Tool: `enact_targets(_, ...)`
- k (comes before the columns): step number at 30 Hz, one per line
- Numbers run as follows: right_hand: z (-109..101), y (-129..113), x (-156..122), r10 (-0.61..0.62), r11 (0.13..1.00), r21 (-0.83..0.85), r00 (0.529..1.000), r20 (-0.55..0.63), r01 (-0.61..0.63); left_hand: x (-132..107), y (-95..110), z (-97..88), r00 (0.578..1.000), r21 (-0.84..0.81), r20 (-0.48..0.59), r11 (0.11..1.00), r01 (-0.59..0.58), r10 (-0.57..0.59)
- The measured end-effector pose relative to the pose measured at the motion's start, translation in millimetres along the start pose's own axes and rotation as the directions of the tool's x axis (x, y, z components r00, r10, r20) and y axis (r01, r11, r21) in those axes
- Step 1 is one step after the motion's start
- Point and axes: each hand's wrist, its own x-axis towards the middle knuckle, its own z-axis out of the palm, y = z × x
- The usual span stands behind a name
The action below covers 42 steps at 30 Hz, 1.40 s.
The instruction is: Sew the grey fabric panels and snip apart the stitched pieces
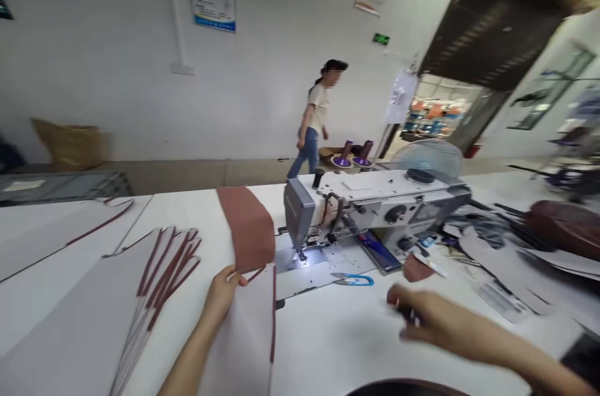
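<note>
My left hand [222,290] pinches the top corner of a pale panel [248,327] edged with brown binding, left of the sewing machine [375,202]. Just beyond those fingers lies a brown piece of leather-like material [250,227]. My right hand [417,315] hovers over the table's right part, blurred, its fingers curled round something small and dark. I cannot make out what that is. Blue-handled thread snips [354,279] rest between my hands, in front of the lit needle area. A phone-like dark slab [379,252] leans under the machine arm.
Pale panels with several brown-bound ends [169,265] are stacked at left. Offcuts [487,258], a small brown scrap [417,267] and a clear plastic case [500,301] lie at right. Behind the table stand a fan [429,158] and thread cones [363,152]; a person [312,121] walks past.
</note>
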Motion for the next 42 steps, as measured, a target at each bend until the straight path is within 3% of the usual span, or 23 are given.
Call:
enact_targets(2,38,-27,-1,-0.1,0.991,0.113,0.963,0.25,0.073,1,-1,2.4,0.999,-0.001,-0.05,1.0,0.005,-0.006)
enact_targets(4,63,-49,9,-0.231,0.961,0.224,0.91,0.344,0.16,-1,-2,5.8,0.996,0.006,-0.087,1.0,0.012,-0.011)
enact_targets(7,81,-77,41,-0.42,0.871,0.386,0.869,0.261,0.305,-9,-3,7.9,0.995,0.016,-0.097,1.0,0.018,-0.016)
enact_targets(11,99,-110,91,-0.485,0.763,0.497,0.874,0.019,0.413,-26,1,5.6,0.999,0.006,-0.044,1.0,-0.003,0.003)
enact_targets(15,128,-129,130,-0.437,0.701,0.669,0.889,0.133,0.245,-51,7,-1.7,1.0,-0.004,-0.005,1.0,-0.022,0.022)
enact_targets(18,145,-131,145,-0.438,0.659,0.739,0.871,0.223,0.143,-72,11,-6.6,1.0,-0.014,-0.008,1.0,-0.017,0.017)
enact_targets(22,151,-127,147,-0.487,0.567,0.823,0.805,0.339,-0.004,-92,14,-5.8,0.999,-0.096,-0.026,0.995,0.032,-0.035)
enact_targets(28,143,-123,145,-0.589,0.445,0.882,0.692,0.417,-0.153,-103,10,-5.6,0.99,-0.257,0.071,0.956,0.139,-0.124)
enact_targets(32,143,-121,147,-0.59,0.471,0.863,0.661,0.464,-0.185,-105,10,-12.8,0.988,-0.197,0.129,0.975,0.104,-0.079)
enact_targets(37,147,-121,146,-0.605,0.453,0.872,0.653,0.455,-0.188,-107,13,-16.3,0.974,-0.147,0.197,0.979,0.141,-0.111)
enact_targets(42,145,-118,143,-0.681,0.414,0.891,0.587,0.438,-0.185,-106,14,-18.3,0.966,-0.06,0.255,0.996,0.067,-0.05)
